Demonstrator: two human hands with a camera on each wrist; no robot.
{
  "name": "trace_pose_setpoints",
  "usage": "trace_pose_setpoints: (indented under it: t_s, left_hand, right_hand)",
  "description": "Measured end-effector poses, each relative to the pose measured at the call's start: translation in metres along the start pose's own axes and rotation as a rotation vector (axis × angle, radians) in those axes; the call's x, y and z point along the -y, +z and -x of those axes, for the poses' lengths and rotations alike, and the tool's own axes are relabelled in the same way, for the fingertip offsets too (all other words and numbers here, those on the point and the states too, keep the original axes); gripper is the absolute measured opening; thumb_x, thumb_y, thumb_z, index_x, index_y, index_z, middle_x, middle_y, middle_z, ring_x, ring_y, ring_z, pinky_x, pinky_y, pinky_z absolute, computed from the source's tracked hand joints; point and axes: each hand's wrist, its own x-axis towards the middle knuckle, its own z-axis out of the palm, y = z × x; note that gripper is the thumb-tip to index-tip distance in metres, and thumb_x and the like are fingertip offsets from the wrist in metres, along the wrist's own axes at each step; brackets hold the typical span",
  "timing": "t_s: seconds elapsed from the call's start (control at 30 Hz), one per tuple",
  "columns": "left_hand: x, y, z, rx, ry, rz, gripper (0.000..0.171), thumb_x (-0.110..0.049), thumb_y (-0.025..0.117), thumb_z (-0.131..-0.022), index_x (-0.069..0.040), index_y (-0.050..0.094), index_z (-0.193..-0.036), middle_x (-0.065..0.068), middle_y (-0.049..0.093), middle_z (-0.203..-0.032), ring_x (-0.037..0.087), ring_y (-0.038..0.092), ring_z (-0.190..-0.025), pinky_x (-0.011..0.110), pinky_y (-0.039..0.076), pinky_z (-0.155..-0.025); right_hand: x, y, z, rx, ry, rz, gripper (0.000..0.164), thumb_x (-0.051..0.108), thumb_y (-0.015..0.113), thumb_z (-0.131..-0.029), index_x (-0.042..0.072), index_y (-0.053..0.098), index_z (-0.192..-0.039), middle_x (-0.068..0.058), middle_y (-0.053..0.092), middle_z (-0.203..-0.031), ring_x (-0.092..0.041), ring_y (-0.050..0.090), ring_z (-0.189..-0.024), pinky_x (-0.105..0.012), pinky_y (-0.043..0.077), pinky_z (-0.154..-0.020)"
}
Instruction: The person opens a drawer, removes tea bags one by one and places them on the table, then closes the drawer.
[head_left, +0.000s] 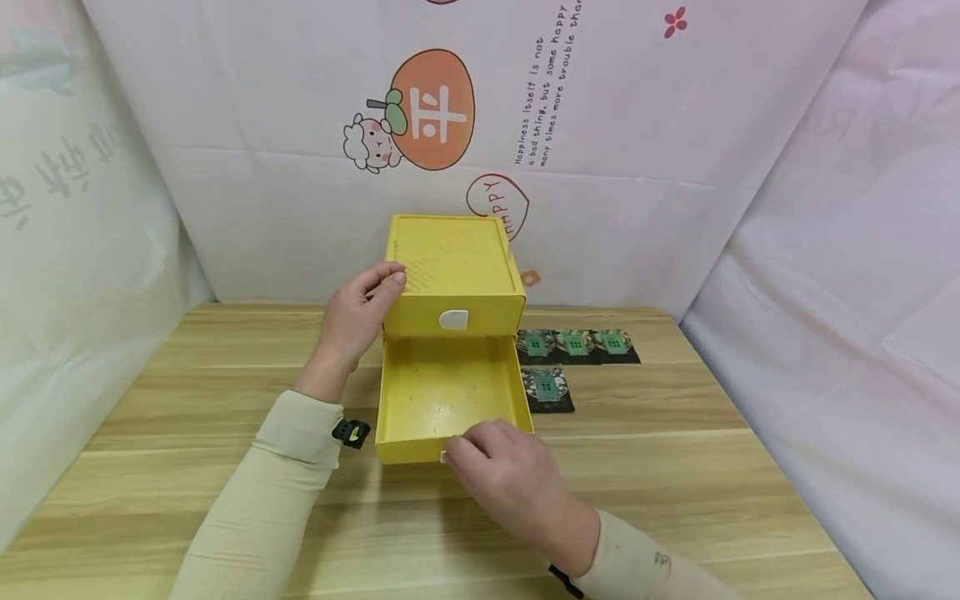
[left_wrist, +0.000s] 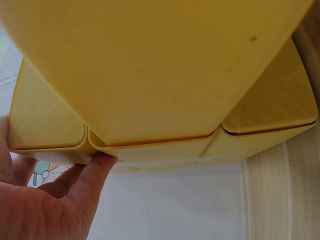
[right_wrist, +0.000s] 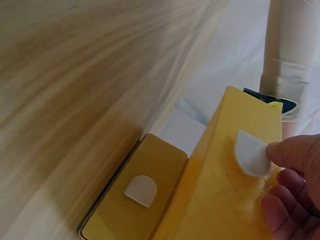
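A yellow drawer box [head_left: 453, 258] stands at the back of the table. Its middle drawer [head_left: 442, 400] is pulled far out, and no objects show inside it. My left hand [head_left: 357, 314] grips the box by its upper left edge; part of that grip is hidden in the left wrist view. At the front of the drawer, my right hand [head_left: 517, 483] pinches the white tab handle [right_wrist: 251, 154], thumb against it and the other fingers curled. A shut lower drawer [right_wrist: 135, 192] with a like tab shows beneath in the right wrist view.
Right of the box lie several dark square cards [head_left: 573, 346] with green centres in a row, and another card [head_left: 548, 388] nearer me. A printed white cloth [head_left: 637, 150] hangs behind. Bands circle both wrists, the left wrist band [head_left: 351, 432] near the drawer's side.
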Motion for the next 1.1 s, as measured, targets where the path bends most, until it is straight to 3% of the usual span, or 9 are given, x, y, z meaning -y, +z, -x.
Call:
trace_pose_setpoints:
  t_s: [0.1, 0.33, 0.83, 1.1]
  left_hand:
    - [0.0, 0.0, 0.0, -0.001, 0.002, 0.002, 0.058, -0.062, 0.053, -0.103, -0.023, 0.063, -0.145, 0.001, 0.061, -0.149, 0.025, 0.054, -0.139, 0.051, 0.047, -0.113]
    - [0.0, 0.001, 0.001, -0.006, 0.003, 0.002, 0.058, -0.062, 0.053, -0.103, -0.023, 0.062, -0.145, 0.001, 0.061, -0.148, 0.025, 0.054, -0.139, 0.051, 0.047, -0.113]
    - [-0.001, 0.0, 0.001, -0.006, 0.001, 0.002, 0.059, -0.063, 0.054, -0.102, -0.024, 0.063, -0.145, 0.001, 0.061, -0.149, 0.025, 0.054, -0.14, 0.052, 0.046, -0.113]
    - [-0.002, 0.0, 0.001, -0.005, 0.007, -0.007, 0.057, -0.061, 0.053, -0.103, -0.023, 0.064, -0.144, 0.001, 0.061, -0.148, 0.026, 0.055, -0.139, 0.052, 0.047, -0.112]
  right_hand:
    - [0.001, 0.002, 0.002, -0.025, -0.026, 0.04, 0.023, 0.014, 0.052, -0.109, 0.014, 0.07, -0.094, 0.001, 0.066, -0.088, -0.014, 0.064, -0.071, -0.025, 0.056, -0.056]
    - [0.004, -0.001, 0.006, 0.091, -0.011, 0.07, 0.034, 0.015, 0.04, -0.115, 0.014, 0.072, -0.101, 0.0, 0.07, -0.095, -0.014, 0.068, -0.076, -0.027, 0.062, -0.067]
    - [0.005, 0.004, 0.003, 0.071, 0.005, 0.109, 0.035, 0.01, 0.039, -0.114, 0.013, 0.071, -0.097, -0.001, 0.066, -0.088, -0.015, 0.063, -0.069, -0.027, 0.057, -0.057]
    - [-0.003, 0.008, -0.006, 0.044, 0.025, 0.125, 0.03, 0.008, 0.046, -0.111, 0.012, 0.069, -0.093, -0.002, 0.067, -0.086, -0.016, 0.062, -0.066, -0.027, 0.052, -0.05]
